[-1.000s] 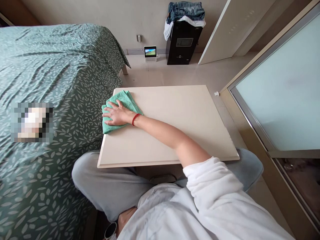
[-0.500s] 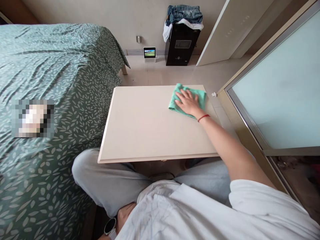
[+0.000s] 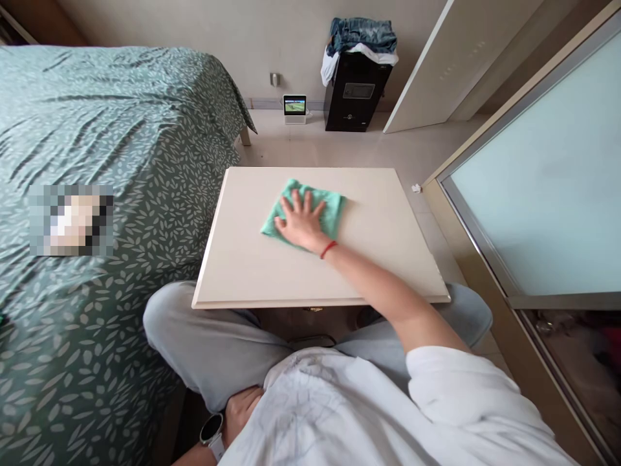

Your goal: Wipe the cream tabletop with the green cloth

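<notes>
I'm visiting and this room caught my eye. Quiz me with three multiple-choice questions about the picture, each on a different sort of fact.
1. Where does the green cloth lie?
A) On the bed
B) On the cream tabletop
C) On the floor beside the black cabinet

2. What colour is the band on the wrist of the right hand?
A) Blue
B) Black
C) Red

3. What is the left hand doing?
A) Resting low against the body, by the lap
B) Pressing on the cloth
C) Lifting the jeans

Answers:
1. B, because the cloth lies flat on the tabletop under the right hand.
2. C, because a thin red band shows at that wrist.
3. A, because it sits at the bottom of the view, by the lap, well away from the cloth.
</notes>
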{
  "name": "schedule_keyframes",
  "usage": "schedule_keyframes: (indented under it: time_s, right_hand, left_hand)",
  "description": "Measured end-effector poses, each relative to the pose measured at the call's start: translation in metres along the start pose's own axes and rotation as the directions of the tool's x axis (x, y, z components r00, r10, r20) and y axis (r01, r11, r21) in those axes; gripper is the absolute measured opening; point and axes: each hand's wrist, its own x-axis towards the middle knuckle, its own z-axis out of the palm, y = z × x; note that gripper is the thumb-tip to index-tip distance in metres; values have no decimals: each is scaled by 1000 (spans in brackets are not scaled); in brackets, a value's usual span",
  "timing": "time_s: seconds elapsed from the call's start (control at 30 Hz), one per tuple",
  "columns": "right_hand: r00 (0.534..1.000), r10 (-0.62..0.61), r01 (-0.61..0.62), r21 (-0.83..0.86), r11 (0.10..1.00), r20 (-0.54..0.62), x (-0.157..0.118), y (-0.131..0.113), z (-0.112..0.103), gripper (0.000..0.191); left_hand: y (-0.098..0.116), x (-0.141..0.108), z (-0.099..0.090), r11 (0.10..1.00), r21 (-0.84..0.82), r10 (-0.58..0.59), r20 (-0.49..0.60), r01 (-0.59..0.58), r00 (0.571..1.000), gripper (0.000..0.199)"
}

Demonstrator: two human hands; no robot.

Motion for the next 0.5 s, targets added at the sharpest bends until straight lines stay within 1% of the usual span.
schedule_keyframes:
  time_s: [0.03, 0.07, 0.13, 0.2, 0.23, 0.27, 0.3, 0.33, 0.37, 0.4, 0.43, 0.5]
  right_hand:
    - [995, -94, 94, 10, 996, 29, 5, -28, 5, 81]
    - [981, -184, 183, 17, 983, 57, 7, -54, 10, 82]
    - [926, -362, 363, 16, 932, 106, 5, -100, 22, 80]
    - [836, -531, 535, 5, 845, 141, -2, -131, 35, 75]
    - [784, -602, 608, 7, 794, 149, -6, -140, 41, 71]
    - [737, -659, 664, 16, 747, 153, -10, -143, 46, 68]
    - [702, -696, 700, 31, 713, 150, -13, -142, 49, 66]
    - [686, -714, 715, 46, 697, 142, -15, -136, 50, 64]
    - [687, -713, 713, 57, 698, 136, -16, -126, 49, 65]
    - [703, -697, 697, 59, 715, 139, -16, -112, 45, 67]
    - [730, -667, 668, 51, 743, 147, -16, -94, 39, 69]
    - [808, -566, 572, 11, 820, 163, -18, -50, 23, 73]
  left_hand:
    - [-1, -1, -1, 1000, -16, 17, 9, -17, 1000, 31]
    - [-3, -1, -2, 1000, -16, 12, -5, -12, 1000, 30]
    - [-3, -1, -3, 1000, -21, 7, -25, -7, 1000, 29]
    - [-4, -1, -3, 1000, -28, -4, -33, 3, 999, 30]
    - [-4, -2, -2, 999, -33, -10, -28, 9, 1000, 29]
    - [-4, -3, -1, 999, -37, -17, -18, 16, 1000, 29]
    - [-5, -4, 0, 999, -38, -24, -6, 23, 1000, 29]
    - [-6, -5, 0, 999, -37, -29, 3, 30, 1000, 29]
    - [-7, -6, 1, 999, -35, -34, 10, 34, 999, 29]
    - [-7, -7, 2, 999, -32, -37, 14, 38, 999, 28]
    - [-8, -7, 2, 999, -30, -38, 17, 39, 999, 28]
    - [-7, -6, 2, 999, -28, -35, 18, 35, 999, 28]
